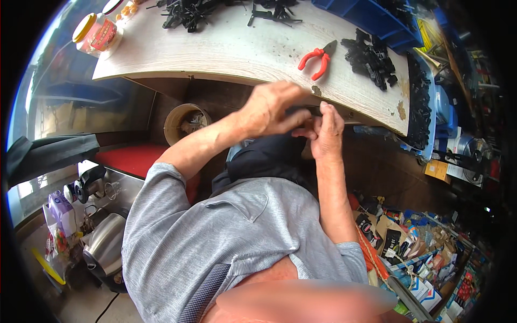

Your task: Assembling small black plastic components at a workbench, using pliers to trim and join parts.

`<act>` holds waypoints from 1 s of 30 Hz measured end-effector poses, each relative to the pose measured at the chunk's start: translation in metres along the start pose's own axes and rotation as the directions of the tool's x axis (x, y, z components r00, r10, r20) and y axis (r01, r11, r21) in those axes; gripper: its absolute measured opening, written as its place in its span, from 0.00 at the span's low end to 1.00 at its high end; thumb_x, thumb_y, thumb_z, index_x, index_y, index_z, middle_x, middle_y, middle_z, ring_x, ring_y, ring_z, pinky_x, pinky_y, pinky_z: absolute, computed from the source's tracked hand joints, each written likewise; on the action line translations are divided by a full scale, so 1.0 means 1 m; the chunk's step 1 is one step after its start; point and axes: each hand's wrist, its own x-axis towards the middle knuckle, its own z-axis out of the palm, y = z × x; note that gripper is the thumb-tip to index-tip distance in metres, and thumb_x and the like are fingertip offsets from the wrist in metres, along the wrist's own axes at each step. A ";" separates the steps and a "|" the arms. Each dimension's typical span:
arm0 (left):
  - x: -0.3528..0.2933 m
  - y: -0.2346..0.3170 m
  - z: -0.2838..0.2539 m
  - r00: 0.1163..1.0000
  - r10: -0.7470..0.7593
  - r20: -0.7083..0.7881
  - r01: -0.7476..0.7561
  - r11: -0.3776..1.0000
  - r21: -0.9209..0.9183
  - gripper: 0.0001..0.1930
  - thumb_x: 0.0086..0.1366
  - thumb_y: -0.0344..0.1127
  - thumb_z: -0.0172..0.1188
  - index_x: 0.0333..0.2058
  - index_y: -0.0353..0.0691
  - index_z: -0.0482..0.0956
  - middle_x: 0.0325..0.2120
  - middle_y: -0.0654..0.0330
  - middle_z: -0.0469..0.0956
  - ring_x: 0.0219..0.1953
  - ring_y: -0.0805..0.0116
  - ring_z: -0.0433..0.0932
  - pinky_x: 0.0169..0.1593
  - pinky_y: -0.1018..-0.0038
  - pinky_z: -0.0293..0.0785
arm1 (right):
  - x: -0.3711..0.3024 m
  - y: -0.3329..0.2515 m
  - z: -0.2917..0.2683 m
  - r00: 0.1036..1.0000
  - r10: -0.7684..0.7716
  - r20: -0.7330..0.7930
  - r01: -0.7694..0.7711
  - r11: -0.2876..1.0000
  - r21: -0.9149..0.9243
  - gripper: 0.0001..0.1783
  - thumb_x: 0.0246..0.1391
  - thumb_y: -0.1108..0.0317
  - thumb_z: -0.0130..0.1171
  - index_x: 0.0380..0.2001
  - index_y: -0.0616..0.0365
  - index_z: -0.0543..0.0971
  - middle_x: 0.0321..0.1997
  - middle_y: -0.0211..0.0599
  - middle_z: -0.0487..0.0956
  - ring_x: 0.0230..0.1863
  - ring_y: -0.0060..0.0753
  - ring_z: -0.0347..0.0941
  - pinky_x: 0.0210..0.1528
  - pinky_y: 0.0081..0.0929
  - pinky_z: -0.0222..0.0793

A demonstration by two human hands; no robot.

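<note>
Close together in front of the table's near edge are my two hands, above my lap. My left hand (272,110) is bent at the wrist, its fingers reaching toward the right hand and smeared by motion. My right hand (327,129) has its fingers curled in and the thumb raised; whatever it grips is too small and hidden to name. Nearest on the table lies a pair of pliers (323,58) with red handles and dark jaws. To its right is a pile of black plastic parts (370,58). More black parts (189,13) are heaped at the far left.
The white table (226,51) has a worn front edge. A yellow-lidded jar (97,36) stands at its left end. Blue bins (371,19) and a crate of black parts (417,102) border the right. Below sits a round bucket (186,123). Clutter (420,242) fills the lower right.
</note>
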 end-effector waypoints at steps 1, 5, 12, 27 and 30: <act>0.009 -0.004 -0.007 0.994 -0.079 -0.080 0.081 0.996 0.030 0.19 0.55 0.32 0.69 0.45 0.37 0.78 0.32 0.54 0.79 0.27 0.59 0.77 0.31 0.68 0.75 | 0.006 -0.007 -0.005 1.000 -0.019 -0.013 0.019 1.000 0.008 0.13 0.62 0.60 0.49 0.25 0.52 0.67 0.12 0.22 0.56 0.11 0.19 0.54 0.18 0.37 0.78; 0.063 -0.073 -0.042 0.910 -0.120 -0.398 0.297 0.857 0.420 0.17 0.59 0.35 0.62 0.48 0.42 0.77 0.33 0.52 0.79 0.35 0.50 0.79 0.39 0.60 0.75 | 0.030 -0.049 -0.013 0.995 -0.084 -0.054 0.084 0.996 -0.018 0.20 0.61 0.60 0.48 0.16 0.49 0.60 0.10 0.22 0.51 0.11 0.20 0.50 0.21 0.45 0.78; 0.106 -0.120 -0.067 0.924 -0.281 -0.260 0.383 0.657 0.649 0.10 0.58 0.37 0.56 0.38 0.43 0.79 0.34 0.51 0.82 0.39 0.49 0.81 0.43 0.56 0.76 | 0.102 -0.142 -0.031 0.933 -0.235 -0.272 0.264 0.962 0.073 0.17 0.57 0.62 0.53 0.19 0.53 0.61 0.10 0.26 0.53 0.09 0.24 0.53 0.25 0.56 0.79; 0.092 -0.109 -0.063 0.952 -0.091 -0.293 0.266 0.720 0.641 0.08 0.59 0.34 0.59 0.33 0.41 0.70 0.30 0.52 0.77 0.34 0.50 0.77 0.39 0.57 0.72 | 0.087 -0.136 -0.034 0.938 -0.172 -0.302 0.163 0.985 -0.055 0.09 0.54 0.65 0.57 0.25 0.53 0.69 0.10 0.24 0.55 0.12 0.24 0.56 0.29 0.58 0.79; 0.089 -0.107 -0.066 0.951 -0.093 -0.294 0.258 0.765 0.591 0.08 0.59 0.34 0.60 0.35 0.41 0.72 0.29 0.52 0.77 0.33 0.50 0.77 0.39 0.58 0.73 | 0.077 -0.125 -0.031 0.958 -0.154 -0.240 0.150 0.988 -0.037 0.09 0.54 0.65 0.60 0.27 0.53 0.71 0.09 0.24 0.56 0.12 0.24 0.58 0.28 0.55 0.79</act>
